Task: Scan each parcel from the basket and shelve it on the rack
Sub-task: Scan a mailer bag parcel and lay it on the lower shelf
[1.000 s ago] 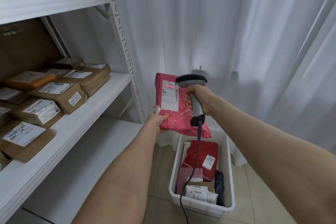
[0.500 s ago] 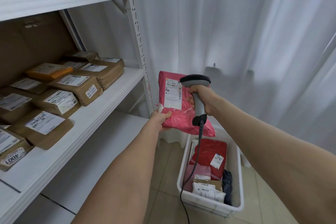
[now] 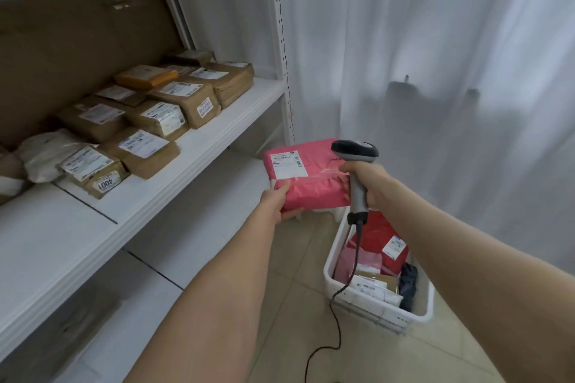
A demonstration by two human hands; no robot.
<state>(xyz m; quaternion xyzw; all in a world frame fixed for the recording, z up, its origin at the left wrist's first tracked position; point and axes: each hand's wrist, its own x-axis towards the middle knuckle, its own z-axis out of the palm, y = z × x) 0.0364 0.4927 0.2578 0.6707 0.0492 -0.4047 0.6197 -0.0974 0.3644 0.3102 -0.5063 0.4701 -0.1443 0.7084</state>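
My left hand (image 3: pixel 278 201) grips the near left corner of a pink parcel (image 3: pixel 311 180) with a white label, held nearly flat in front of the rack's right post. My right hand (image 3: pixel 367 179) grips the handle of a grey barcode scanner (image 3: pixel 356 162) just right of the parcel, its fingers touching the parcel's right edge. The scanner's black cable hangs down to the floor. A white basket (image 3: pixel 373 308) on the floor below holds several parcels, among them a red one (image 3: pixel 378 233).
The white rack's middle shelf (image 3: pixel 193 162) carries several brown labelled parcels at left; its front right part is bare. A lower shelf (image 3: pixel 199 227) lies beneath. A white curtain (image 3: pixel 435 71) hangs at the right. Tiled floor surrounds the basket.
The pink parcel has tipped from upright to nearly flat. The view has turned left toward the rack. The scanner's red light is gone from the label.
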